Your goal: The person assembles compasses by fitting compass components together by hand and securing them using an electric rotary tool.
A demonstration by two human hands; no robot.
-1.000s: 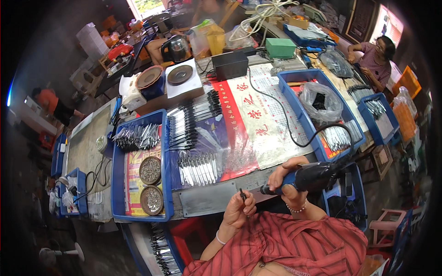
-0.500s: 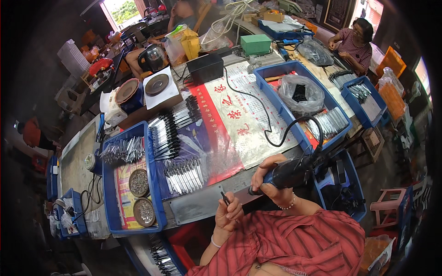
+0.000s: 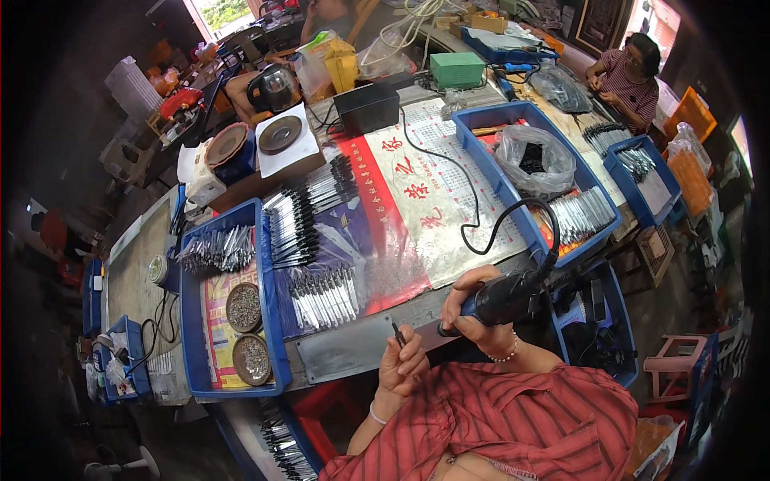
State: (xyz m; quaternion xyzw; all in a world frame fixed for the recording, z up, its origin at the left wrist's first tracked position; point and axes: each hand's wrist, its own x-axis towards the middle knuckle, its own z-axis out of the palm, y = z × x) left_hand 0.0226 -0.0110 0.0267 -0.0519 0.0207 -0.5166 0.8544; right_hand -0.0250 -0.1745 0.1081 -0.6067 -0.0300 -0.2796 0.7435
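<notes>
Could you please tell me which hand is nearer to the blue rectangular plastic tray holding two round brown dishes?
Left. The left hand, holding a small black part, is right of the blue tray; the right hand, gripping a blue-and-black cylindrical tool, is farther right.

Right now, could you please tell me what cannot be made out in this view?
In the head view:
Small black part: lower end hidden by the left hand.
Corded tool: partly covered by the right hand.
Silvery bits in the lower dish: too small to identify.
</notes>
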